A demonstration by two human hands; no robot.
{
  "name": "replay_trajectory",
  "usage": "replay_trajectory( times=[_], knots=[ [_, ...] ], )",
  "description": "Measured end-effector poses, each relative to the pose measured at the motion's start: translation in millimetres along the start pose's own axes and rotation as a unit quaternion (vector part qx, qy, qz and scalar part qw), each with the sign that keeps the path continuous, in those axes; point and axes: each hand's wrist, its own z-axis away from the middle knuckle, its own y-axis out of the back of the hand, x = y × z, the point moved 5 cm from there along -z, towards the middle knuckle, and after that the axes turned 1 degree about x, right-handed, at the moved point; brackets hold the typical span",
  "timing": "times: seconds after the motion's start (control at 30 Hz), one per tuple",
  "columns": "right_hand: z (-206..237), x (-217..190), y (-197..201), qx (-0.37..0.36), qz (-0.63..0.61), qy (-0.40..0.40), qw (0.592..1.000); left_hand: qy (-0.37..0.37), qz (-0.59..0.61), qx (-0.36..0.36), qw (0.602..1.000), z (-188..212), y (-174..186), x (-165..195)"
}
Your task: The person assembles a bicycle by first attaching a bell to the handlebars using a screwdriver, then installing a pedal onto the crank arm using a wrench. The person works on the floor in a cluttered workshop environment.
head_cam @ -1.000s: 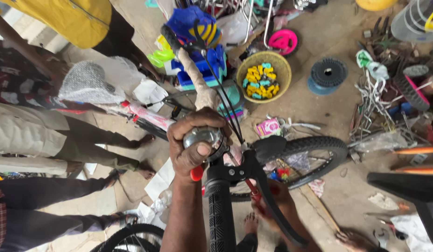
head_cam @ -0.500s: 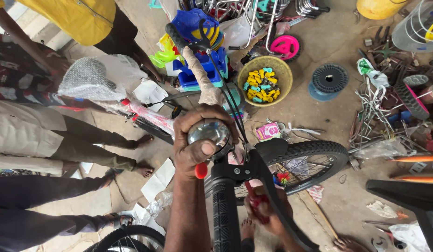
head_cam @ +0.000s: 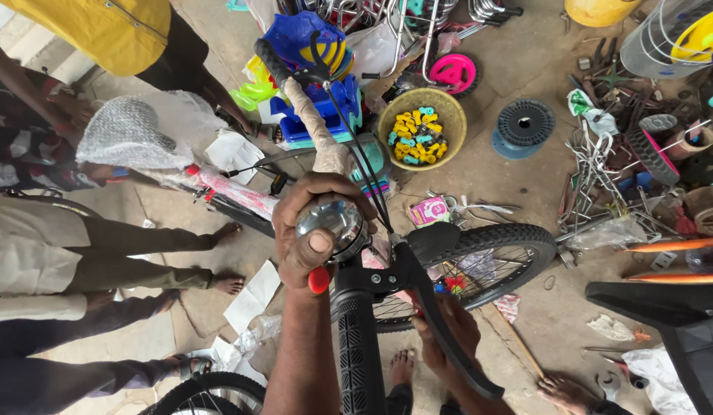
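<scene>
Two bare hands work at a bicycle seen from above. Left hand (head_cam: 314,230) is wrapped around a shiny metal bell (head_cam: 331,219) mounted on the handlebar (head_cam: 318,142), fingers curled over its far side and the thumb pressed on its dome; a small red lever (head_cam: 319,280) projects just below the thumb. Right hand (head_cam: 446,332) lies lower, under the black brake lever (head_cam: 441,330), which hides much of it, so whether it is closed on anything cannot be told. Nearest the camera, the ribbed black grip (head_cam: 359,353) runs down to the lower edge, and black cables (head_cam: 356,154) rise from the lever clamp toward the far, paper-wrapped half of the handlebar. Below the bar stands the front wheel (head_cam: 495,257) with its knobbed tyre, over a concrete floor (head_cam: 479,165). Beyond the bell sits a yellow basket (head_cam: 391,115) holding small yellow and blue parts, with a blue toy vehicle (head_cam: 318,100) to its left and a dark spool (head_cam: 523,127) to its right. A pink wheel (head_cam: 452,73) lies farther off. At left, other people stand barefoot (head_cam: 229,230); one holds a bundle of bubble wrap (head_cam: 129,134). A tangle of metal parts (head_cam: 602,169) occupies the right side.
</scene>
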Motion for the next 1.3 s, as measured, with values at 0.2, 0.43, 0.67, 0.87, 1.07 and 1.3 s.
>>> replay_trajectory(
  times=[0.2,0.43,0.67,0.87,1.07,1.3],
  knots=[
    [17.6,52.0,-20.2,-0.031,-0.336,-0.182,0.924,-0.008,0.002,-0.054,0.999,-3.6,4.3,-5.8],
    [70.7,87.4,-40.4,-0.271,-0.634,-0.588,0.422,0.019,-0.022,-0.052,0.998,-7.0,-3.1,-7.6],
    [40.6,73.6,-8.6,-0.193,-0.578,-0.401,0.684,0.002,-0.039,-0.032,0.999,-3.4,-10.3,-4.4],
    [54.2,26.6,35.8,-0.109,-0.082,-0.191,0.972,-0.078,0.142,-0.005,0.987,3.1,-10.3,0.9],
    [89.7,51.8,8.9,0.05,-0.599,-0.456,0.657,-0.152,0.141,-0.018,0.978,-0.4,-21.8,-9.3],
    [87.5,48.8,8.0,-0.029,-0.152,-0.309,0.938,-0.164,0.133,0.006,0.977,7.5,-25.4,-21.6]
  ],
)
